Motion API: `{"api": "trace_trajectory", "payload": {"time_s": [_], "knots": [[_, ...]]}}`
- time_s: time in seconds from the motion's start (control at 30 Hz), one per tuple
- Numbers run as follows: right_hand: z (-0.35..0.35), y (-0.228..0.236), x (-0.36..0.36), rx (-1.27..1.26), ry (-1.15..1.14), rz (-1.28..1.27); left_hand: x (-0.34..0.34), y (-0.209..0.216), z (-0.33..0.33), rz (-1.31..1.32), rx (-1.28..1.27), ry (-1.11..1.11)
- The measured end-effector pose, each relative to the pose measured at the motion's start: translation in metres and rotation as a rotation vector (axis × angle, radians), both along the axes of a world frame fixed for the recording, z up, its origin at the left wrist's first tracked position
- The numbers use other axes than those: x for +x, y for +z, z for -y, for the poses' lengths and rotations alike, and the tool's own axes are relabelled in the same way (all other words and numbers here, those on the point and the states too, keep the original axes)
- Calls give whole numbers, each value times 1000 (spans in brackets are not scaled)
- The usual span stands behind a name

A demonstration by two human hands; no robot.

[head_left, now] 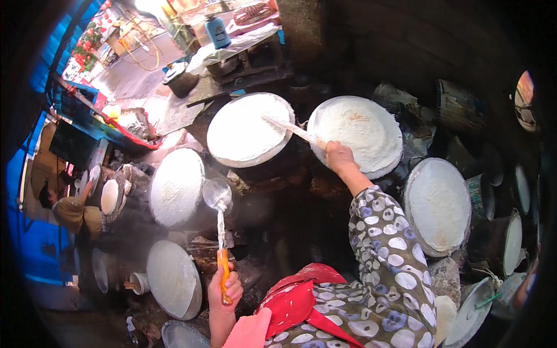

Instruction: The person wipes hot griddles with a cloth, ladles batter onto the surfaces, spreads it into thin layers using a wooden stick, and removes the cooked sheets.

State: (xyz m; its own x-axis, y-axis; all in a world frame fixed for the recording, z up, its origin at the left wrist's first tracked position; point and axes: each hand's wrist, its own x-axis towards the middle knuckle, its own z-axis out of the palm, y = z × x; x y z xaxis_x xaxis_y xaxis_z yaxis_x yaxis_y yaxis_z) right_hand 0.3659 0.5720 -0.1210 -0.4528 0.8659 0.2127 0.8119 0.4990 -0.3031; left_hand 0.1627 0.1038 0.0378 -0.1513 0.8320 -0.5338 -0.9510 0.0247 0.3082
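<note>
My left hand (231,284) is closed round the orange handle of a ladle (223,264). Its shaft is coated in white batter, and its bowl hangs by the right edge of a round, white-covered pan (177,188). With my right hand (341,158) I grip a pale, batter-coated stick (299,132). The stick's far end reaches over a white-topped round pan (246,130); whether it touches the surface I cannot tell. Beneath my right hand is the near-left edge of another round pan (357,133), covered in white with a faintly browned patch.
More round pans surround me, one at right (438,206) and one at lower left (174,279). A small pot with sticks (137,283) stands beside the latter. A blue flask (217,32) is on a far ledge. Another person (78,209) works at far left.
</note>
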Motion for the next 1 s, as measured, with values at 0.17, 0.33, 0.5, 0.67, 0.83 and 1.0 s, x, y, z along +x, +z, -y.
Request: {"api": "trace_trajectory", "payload": {"time_s": [0.17, 0.33, 0.5, 0.67, 0.83, 1.0], "knots": [[-17, 28, 25, 144, -38, -255, 4, -9, -16, -16, -116, -4], [-9, 83, 102, 368, -336, -728, -1, -17, -25, 60, -107, -115], [70, 162, 244, 552, -592, -1009, -2, -31, -34, 93, -132, -334], [246, 251, 357, 635, -814, -1239, -8, -53, -37, 85, -101, -530], [464, 244, 451, 865, -1022, -1454, 0, -64, -37, 85, -101, -738], [665, 106, 504, 911, -1604, -1434, 9, -65, -34, 81, -133, -887]]}}
